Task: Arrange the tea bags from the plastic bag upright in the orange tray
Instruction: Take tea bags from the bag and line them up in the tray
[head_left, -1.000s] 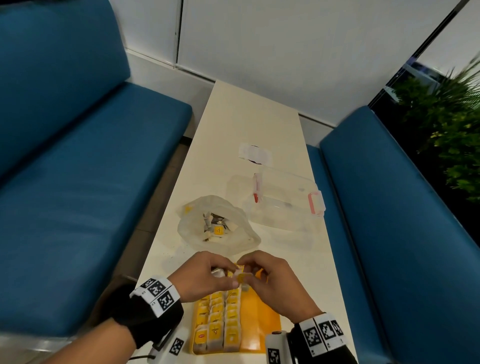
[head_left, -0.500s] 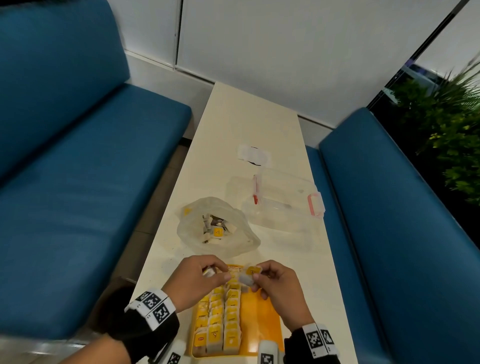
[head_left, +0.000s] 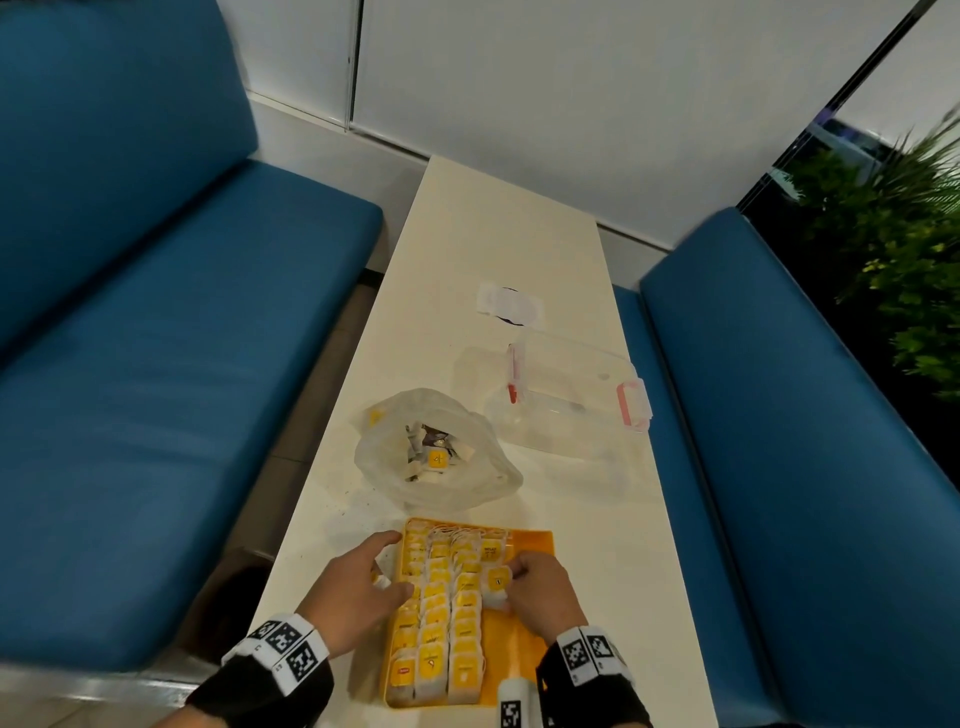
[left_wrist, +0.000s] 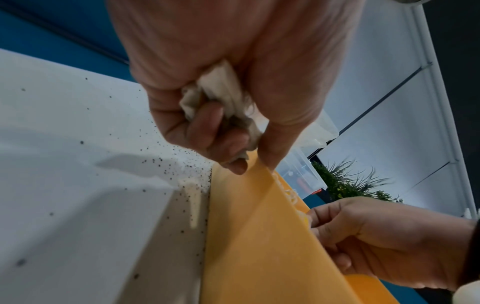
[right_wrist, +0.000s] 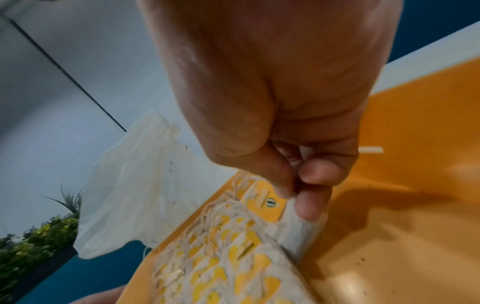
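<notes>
The orange tray (head_left: 524, 649) lies at the near end of the table, with three rows of upright yellow-tagged tea bags (head_left: 436, 623) filling its left part. My right hand (head_left: 514, 579) pinches one tea bag (head_left: 496, 582) by its top and holds it upright against the right side of the rows; the right wrist view shows thumb and fingers (right_wrist: 311, 203) on that bag (right_wrist: 296, 230). My left hand (head_left: 387, 569) rests at the tray's left wall (left_wrist: 246, 226), its curled fingers holding crumpled tea bags (left_wrist: 221, 86). The plastic bag (head_left: 436, 452) lies open behind the tray, a few tea bags inside.
A clear lidded container (head_left: 571, 395) with red clasps stands right of the plastic bag, and a white paper slip (head_left: 511, 306) lies farther back. Tea dust (left_wrist: 166, 162) speckles the table left of the tray. Blue benches flank the narrow table; a plant stands at the right.
Both hands came down from the tray's far end and apart. The right hand lowered its tea bag beside the third row; the left hand moved to the tray's left wall.
</notes>
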